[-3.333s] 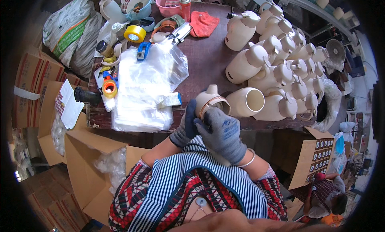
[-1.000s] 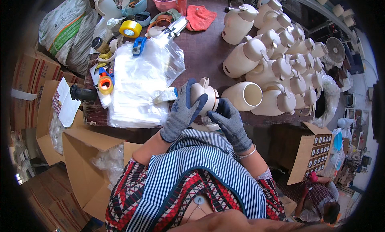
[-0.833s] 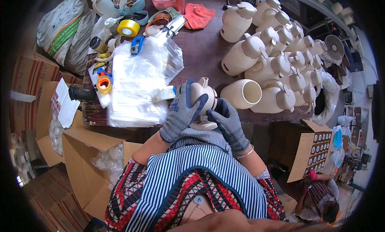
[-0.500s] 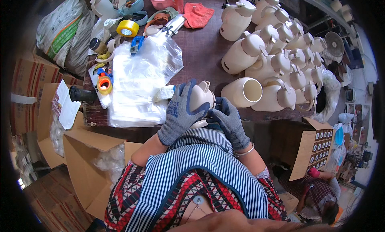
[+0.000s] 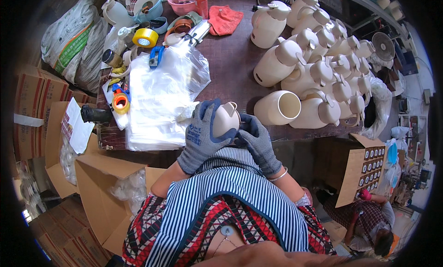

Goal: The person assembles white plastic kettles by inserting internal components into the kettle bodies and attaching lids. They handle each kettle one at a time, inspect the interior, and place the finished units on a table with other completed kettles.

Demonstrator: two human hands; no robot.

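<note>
Close to my waist, at the table's near edge, I hold a cream domed jug lid (image 5: pixel 226 120) with a small loop on its top. My left hand (image 5: pixel 204 133) in a grey-and-blue work glove is closed around its left side. The gloved right hand (image 5: pixel 258 141) has its fingers bent against the lid's right rim; its fingertips are partly hidden there. Just to the right, a lidless cream jug body (image 5: pixel 267 109) lies on its side, mouth facing right. Several cream jugs with lids (image 5: pixel 318 73) are crowded behind it.
Clear plastic bags (image 5: pixel 157 98) are stacked left on the dark table (image 5: pixel 230 59). Yellow tape (image 5: pixel 146 38), a blue clip (image 5: pixel 156 57) and a red cloth (image 5: pixel 224 20) lie farther back. Open cartons (image 5: pixel 104 175) stand at lower left. Another person (image 5: pixel 364 216) works beside a partitioned box (image 5: pixel 362 168).
The lid has tilted and turned in my hands, and its dome now faces up more. Both hands have shifted slightly, still on the lid.
</note>
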